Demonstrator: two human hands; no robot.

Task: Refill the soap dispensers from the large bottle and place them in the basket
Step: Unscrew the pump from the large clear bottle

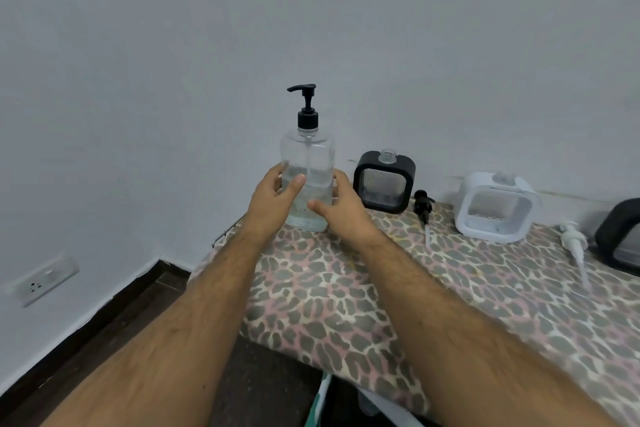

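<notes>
1. The tall clear plastic pump bottle (307,180) stood upright on the leopard-print worktop (346,295).
2. It was clasped low by the left hand (277,201) and right hand (341,204), each grip closed around it.
3. The black square dispenser (384,182) stood just beside it.

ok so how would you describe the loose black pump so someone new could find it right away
Start at the leopard-print table against the wall. Between the black-framed dispenser and the white-framed dispenser, the black pump lies flat on the cloth. Unlike the white pump further right, it is black.
</notes>
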